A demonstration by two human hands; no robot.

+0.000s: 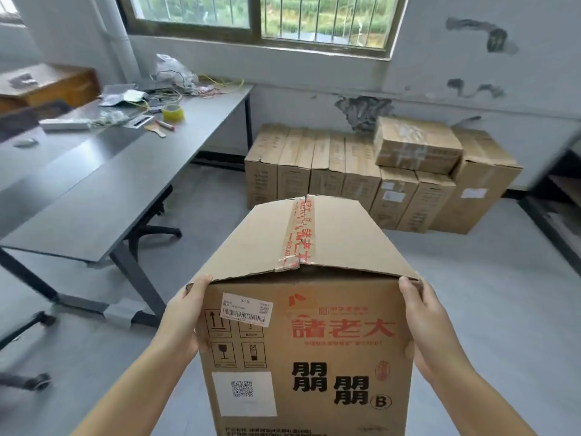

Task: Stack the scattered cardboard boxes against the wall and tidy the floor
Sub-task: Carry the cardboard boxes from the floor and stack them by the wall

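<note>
A large cardboard box (308,341) with red and black print and red tape along its top seam fills the lower middle of the head view, lifted off the floor. My left hand (185,319) grips its left side near the top corner. My right hand (424,322) grips its right side the same way. Ahead, a row of several tall narrow cardboard boxes (330,171) stands against the far wall under the window. A smaller taped box (418,143) lies on top of that row toward the right.
A long grey table (103,196) runs along the left, littered with wires, a yellow tape roll (173,112) and tools. Chair bases (28,379) sit under and beside it. A dark shelf unit (556,209) stands at the right edge. Grey floor lies between me and the row.
</note>
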